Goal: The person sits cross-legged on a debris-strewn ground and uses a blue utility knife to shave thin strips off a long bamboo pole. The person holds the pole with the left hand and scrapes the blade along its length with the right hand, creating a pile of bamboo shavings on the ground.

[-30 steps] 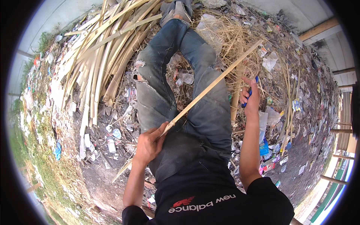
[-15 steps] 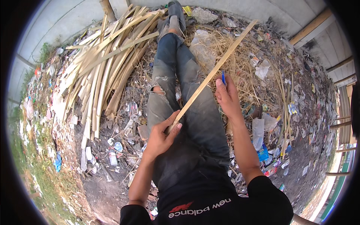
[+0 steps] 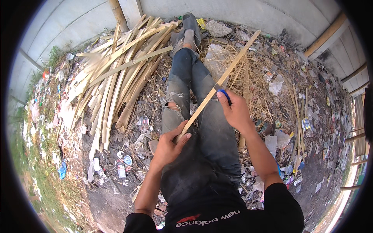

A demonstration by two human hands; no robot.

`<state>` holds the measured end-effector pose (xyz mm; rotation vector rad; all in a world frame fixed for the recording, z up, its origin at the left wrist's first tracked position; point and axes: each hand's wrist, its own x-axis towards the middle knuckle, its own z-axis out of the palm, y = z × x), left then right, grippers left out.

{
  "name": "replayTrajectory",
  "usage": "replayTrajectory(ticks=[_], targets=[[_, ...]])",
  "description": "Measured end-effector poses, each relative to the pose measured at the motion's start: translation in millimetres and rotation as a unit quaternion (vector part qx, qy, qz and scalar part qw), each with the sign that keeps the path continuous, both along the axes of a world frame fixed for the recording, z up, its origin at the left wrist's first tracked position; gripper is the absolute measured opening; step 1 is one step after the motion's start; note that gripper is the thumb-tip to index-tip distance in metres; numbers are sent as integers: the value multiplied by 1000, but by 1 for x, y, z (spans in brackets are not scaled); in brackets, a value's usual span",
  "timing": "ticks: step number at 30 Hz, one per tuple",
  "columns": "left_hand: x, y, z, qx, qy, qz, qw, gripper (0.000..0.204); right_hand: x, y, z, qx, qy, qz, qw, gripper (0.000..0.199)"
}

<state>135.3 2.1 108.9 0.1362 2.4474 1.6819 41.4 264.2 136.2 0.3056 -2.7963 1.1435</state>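
Note:
A long thin bamboo strip (image 3: 233, 64) slants across my lap, from my thigh up toward the far wall. My left hand (image 3: 169, 145) grips its near end over my jeans. My right hand (image 3: 235, 110) holds a blue-handled knife (image 3: 224, 95) with its blade laid against the strip's middle. My legs in torn dark jeans (image 3: 182, 89) stretch out ahead, ending in grey shoes (image 3: 188, 33).
A pile of split bamboo slats (image 3: 116, 77) lies to my left. Dry shavings and straw (image 3: 256, 73) cover the ground to the right. Plastic litter (image 3: 120, 167) is strewn all around. A grey wall (image 3: 241, 11) and a bamboo pole (image 3: 116, 13) stand ahead.
My right hand has come in from the ground at my right side with the knife and now sets it on the strip. The left hand has kept hold of the strip's near end.

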Motion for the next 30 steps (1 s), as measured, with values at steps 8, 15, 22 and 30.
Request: replayTrajectory(ticks=[8, 15, 22, 30], targets=[[-24, -1, 10, 20, -1, 2, 1000, 50, -24, -11, 14, -82, -29, 13, 996, 47], [-32, 10, 15, 55, 28, -16, 998, 52, -15, -13, 24, -79, -27, 40, 996, 48], [-18, 23, 22, 84, 24, -34, 996, 53, 27, -11, 24, -50, -2, 133, 990, 46], [11, 61, 35, 72, 70, 13, 995, 52, 58, 4, 35, 26, 117, 58, 991, 49]])
